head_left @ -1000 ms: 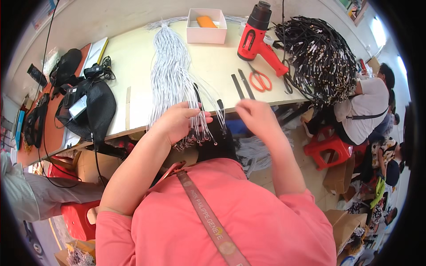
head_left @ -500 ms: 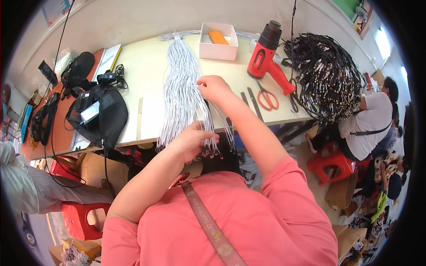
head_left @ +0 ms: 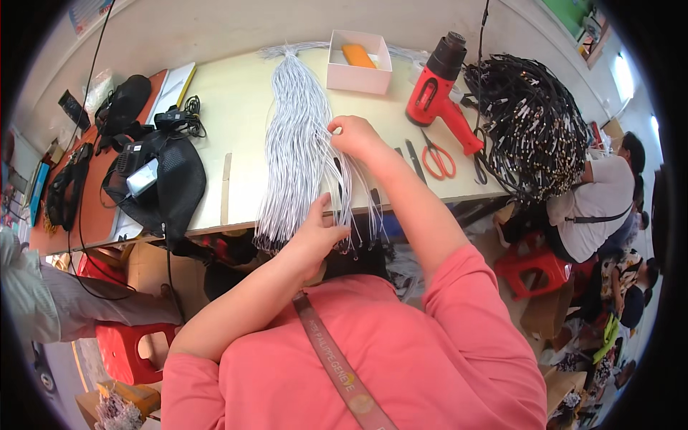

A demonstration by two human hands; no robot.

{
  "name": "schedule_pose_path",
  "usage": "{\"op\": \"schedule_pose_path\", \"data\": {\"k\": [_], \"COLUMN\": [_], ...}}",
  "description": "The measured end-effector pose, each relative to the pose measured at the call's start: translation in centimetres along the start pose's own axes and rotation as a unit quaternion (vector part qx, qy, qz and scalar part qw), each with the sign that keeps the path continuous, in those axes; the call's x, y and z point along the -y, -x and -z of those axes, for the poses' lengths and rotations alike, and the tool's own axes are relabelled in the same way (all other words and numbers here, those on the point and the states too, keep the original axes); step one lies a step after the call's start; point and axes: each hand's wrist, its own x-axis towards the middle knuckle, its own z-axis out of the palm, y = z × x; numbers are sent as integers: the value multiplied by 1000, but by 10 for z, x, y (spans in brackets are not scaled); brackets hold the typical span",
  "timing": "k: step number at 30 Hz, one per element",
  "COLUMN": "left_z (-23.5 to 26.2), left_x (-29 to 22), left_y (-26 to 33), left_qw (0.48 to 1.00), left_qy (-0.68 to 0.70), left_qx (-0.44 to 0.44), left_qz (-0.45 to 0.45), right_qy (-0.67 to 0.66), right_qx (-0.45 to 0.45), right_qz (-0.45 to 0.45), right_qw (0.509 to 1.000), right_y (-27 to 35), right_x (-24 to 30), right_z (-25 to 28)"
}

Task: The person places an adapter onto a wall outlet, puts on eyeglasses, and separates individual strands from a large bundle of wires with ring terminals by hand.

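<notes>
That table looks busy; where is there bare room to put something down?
Bare table shows between the black bag and the white cords, and in front of the white box. The right end is crowded: red heat gun, scissors, black cable heap.

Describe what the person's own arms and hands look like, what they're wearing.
Both forearms are bare, below short pink sleeves. The left hand and right hand wear no gloves; no rings or watch can be made out. A brownish strap with pale lettering crosses the pink top.

The single head-worn fisheye view looked steeply down from above the person's chest, facing forward over the table [head_left: 236, 100] (edges bowed toward the rim), fairly close.
</notes>
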Motion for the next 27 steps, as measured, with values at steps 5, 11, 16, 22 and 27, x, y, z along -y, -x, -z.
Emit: {"op": "schedule_pose_path", "data": {"k": [5,11,16,22,27], "left_z": [-6,9,2,53,54], "left_x": [-3,-19,-61,-71,-79], "left_y": [11,29,32,-61,-100], "left_qw": [998,913,810,653,591], "left_qy": [-66,-390,-572,-642,-727], "left_qx": [-16,48,-13,-127,-144], "left_qz": [-18,-112,-129,-382,-319], "right_qy": [28,61,70,128,111], "right_qx": [-15,-63,-15,36,-2], "right_qz": [2,67,101,34,35], "right_qw": [999,994,992,991,993], "right_y": [6,11,9,14,15], "right_x": [-8,8,8,21,9], "right_z": [6,9,0,8,7]}}
